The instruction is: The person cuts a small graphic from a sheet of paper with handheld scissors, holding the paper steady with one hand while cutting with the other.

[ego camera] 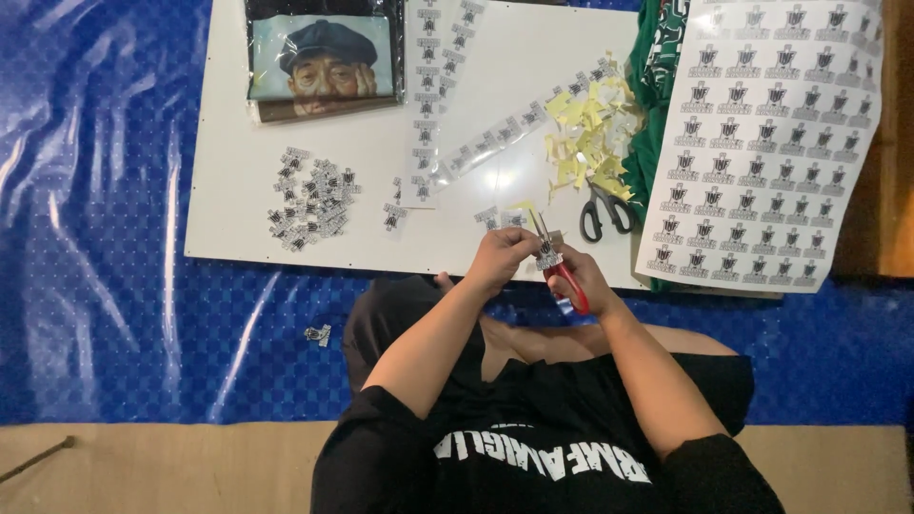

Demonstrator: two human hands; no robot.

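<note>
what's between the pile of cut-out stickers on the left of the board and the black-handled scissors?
In the head view, between the sticker pile and the black-handled scissors lie uncut sticker strips and a few loose cut stickers on the white board.

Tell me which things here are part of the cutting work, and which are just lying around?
In use:
left hand holding a small sticker strip
right hand working red-handled scissors
pile of cut stickers
uncut sticker sheet
yellow offcuts

Lying about:
black-handled scissors
bagged portrait picture
green cloth

Red-handled scissors point(568, 282) against small sticker point(547, 255)
</note>
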